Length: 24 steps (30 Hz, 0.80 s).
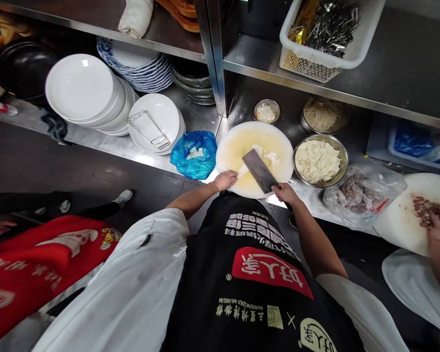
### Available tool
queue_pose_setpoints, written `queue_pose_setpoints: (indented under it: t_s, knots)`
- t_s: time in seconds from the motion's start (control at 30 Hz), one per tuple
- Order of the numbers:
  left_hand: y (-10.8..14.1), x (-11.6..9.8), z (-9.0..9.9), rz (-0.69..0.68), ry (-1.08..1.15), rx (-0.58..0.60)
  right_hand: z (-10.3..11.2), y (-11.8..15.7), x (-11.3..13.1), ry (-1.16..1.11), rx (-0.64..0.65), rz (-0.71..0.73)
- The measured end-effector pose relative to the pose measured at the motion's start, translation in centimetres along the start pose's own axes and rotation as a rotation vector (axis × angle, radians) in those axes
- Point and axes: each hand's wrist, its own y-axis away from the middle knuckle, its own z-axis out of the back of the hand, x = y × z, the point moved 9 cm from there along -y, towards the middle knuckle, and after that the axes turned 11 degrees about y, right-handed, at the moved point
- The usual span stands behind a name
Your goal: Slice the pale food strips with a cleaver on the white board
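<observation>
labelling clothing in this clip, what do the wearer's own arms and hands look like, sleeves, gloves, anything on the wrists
Loose white sleeves leave both forearms bare. The left hand and right hand are ungloved; a thin band shows at the left wrist.

I am holding both bare forearms stretched forward, and they are slanting inward. My left hand is lying palm down, its fingers pointing to the right; my right hand is gripping firmly with curled fingers.
</observation>
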Motion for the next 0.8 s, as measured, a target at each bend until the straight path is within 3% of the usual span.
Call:
queue_pose_setpoints:
  t_s: [0.37, 0.47, 0.57, 0.7, 0.8]
  knots:
    - [-5.5, -0.2, -0.6, 0.132, -0.168, 0.266, 3.4, 2.6, 1.0, 0.205, -0.278, -0.09]
    - [-4.8, -0.6, 0.3, 0.116, -0.15, 0.281, 3.6, 3.1, 1.1, 0.258, -0.255, -0.037]
    - [-2.9, -0.9, 1.0, 0.093, -0.153, 0.281, 2.0, 3.0, 2.2, 0.325, -0.168, 0.07]
    - [-0.4, -0.7, 0.6, 0.065, -0.176, 0.288, -1.0, 2.3, 4.5, 0.394, -0.085, 0.166]
    - [0.5, -0.3, -0.1, 0.039, -0.175, 0.264, -1.3, 1.5, 5.0, 0.358, -0.08, 0.15]
